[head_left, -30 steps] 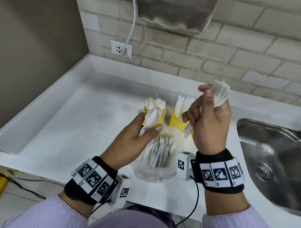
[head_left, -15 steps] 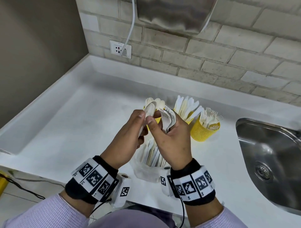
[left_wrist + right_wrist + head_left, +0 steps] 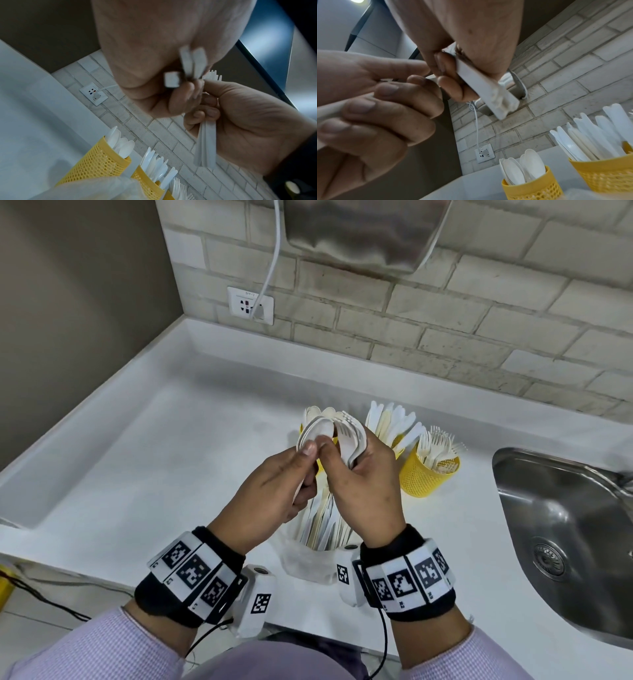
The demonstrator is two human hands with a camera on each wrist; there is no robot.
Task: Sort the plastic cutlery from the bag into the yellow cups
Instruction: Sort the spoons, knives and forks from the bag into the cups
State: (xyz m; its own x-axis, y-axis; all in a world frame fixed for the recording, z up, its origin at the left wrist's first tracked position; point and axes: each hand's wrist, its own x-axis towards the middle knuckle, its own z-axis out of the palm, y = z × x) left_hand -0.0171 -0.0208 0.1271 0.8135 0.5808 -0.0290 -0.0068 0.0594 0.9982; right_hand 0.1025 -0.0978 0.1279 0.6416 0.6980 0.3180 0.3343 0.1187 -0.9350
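My left hand (image 3: 308,453) grips a small bunch of white plastic spoons (image 3: 317,429), bowls up. Touching it, my right hand (image 3: 342,463) grips a bunch of white forks (image 3: 352,436); the right wrist view shows their handles (image 3: 481,88) sticking out below the fingers. Both hands hover above the clear bag (image 3: 308,563), which holds several more pieces. Behind them stand three yellow mesh cups: one with spoons (image 3: 530,185), mostly hidden in the head view, one with knives (image 3: 397,451), one with forks (image 3: 424,477).
A steel sink (image 3: 565,529) lies at the right. The white counter (image 3: 171,467) runs to a raised rim at left and back. A socket (image 3: 250,309) with a white cable sits on the brick wall, below a metal unit (image 3: 359,231).
My right hand came down and left from in front of the fork cup to meet the left hand, still holding forks. The left hand rose slightly with its spoons.
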